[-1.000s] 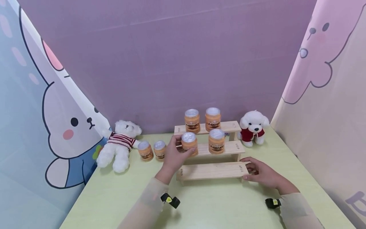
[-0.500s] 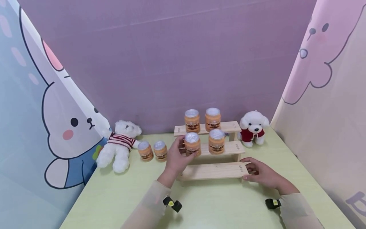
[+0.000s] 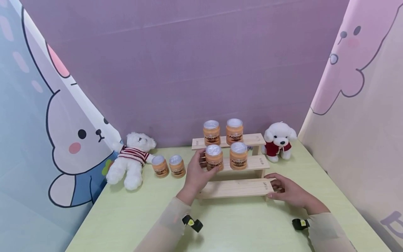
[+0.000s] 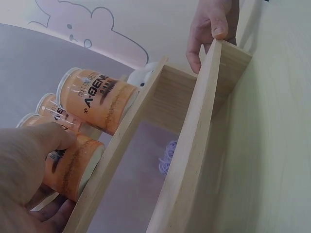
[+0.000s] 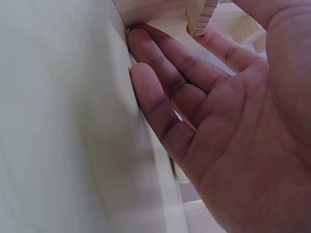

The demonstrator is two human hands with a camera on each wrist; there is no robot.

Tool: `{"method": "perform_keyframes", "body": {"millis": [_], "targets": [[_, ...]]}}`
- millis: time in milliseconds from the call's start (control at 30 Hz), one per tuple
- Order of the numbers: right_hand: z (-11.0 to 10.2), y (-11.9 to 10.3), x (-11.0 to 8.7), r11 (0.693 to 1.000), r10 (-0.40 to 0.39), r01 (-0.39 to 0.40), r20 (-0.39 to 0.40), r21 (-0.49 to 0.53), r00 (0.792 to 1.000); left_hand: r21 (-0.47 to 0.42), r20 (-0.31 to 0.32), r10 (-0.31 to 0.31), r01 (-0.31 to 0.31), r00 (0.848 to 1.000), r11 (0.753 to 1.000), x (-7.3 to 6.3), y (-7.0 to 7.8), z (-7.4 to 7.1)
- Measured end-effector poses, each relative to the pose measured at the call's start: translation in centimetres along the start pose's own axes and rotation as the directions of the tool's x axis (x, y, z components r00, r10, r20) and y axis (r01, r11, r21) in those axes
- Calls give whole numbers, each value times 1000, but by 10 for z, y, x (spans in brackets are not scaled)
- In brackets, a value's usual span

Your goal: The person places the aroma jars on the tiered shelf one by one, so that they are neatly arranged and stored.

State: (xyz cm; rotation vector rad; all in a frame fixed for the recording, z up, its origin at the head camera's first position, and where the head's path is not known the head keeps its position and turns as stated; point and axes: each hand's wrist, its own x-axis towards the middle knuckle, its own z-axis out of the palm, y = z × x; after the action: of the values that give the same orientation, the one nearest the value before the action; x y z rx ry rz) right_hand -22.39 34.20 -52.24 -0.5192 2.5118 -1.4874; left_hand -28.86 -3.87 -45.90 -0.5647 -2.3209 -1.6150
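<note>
My left hand (image 3: 197, 176) grips an orange can (image 3: 214, 161) with a silver lid, fingers and thumb around its sides. The can is upright at the left part of the middle step of a three-step wooden shelf (image 3: 234, 189). In the left wrist view the gripped can (image 4: 73, 167) has its base right by the board; I cannot tell if it bears on it. Just to its right another can (image 3: 238, 159) stands on the same step. My right hand (image 3: 291, 191) pinches the right end of the lowest board between thumb and index finger, its other fingers (image 5: 148, 87) extended below.
Two more cans (image 3: 212, 134) (image 3: 234, 133) stand on the top step. Another pair of cans (image 3: 160, 168) (image 3: 177, 168) waits on the green table (image 3: 233, 227), left of the shelf. A white teddy bear (image 3: 133, 157) lies at left, and a white plush dog (image 3: 279, 140) sits at right.
My left hand has shifted the gripped can a little to the right along the middle step, towards its neighbour. The right hand keeps its place on the lowest board.
</note>
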Motion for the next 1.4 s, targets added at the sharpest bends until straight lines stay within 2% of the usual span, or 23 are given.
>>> {"method": "perform_keyframes", "body": {"millis": [600, 800, 967, 1033, 1233, 1400], "targets": [[-2, 3, 7, 1000, -8, 8, 10, -17, 1000, 12, 13, 9, -9, 1000, 1000, 1, 2, -5], [-3, 0, 3, 999, -33, 33, 13, 20, 999, 2, 30, -27, 27, 999, 1000, -4, 3, -12], [-1, 2, -1, 999, -37, 37, -2, -1, 999, 5, 56, -4, 4, 998, 1000, -11, -6, -34], [0, 2, -1, 999, -29, 29, -4, -13, 1000, 30, 43, 16, -17, 999, 999, -13, -13, -46], [2, 0, -1, 999, -28, 28, -7, -22, 1000, 68, -55, 27, -23, 998, 997, -12, -26, -81], [1, -1, -1, 999, -33, 33, -2, -6, 999, 118, -155, 30, -12, 987, 993, -7, -40, -111]]}}
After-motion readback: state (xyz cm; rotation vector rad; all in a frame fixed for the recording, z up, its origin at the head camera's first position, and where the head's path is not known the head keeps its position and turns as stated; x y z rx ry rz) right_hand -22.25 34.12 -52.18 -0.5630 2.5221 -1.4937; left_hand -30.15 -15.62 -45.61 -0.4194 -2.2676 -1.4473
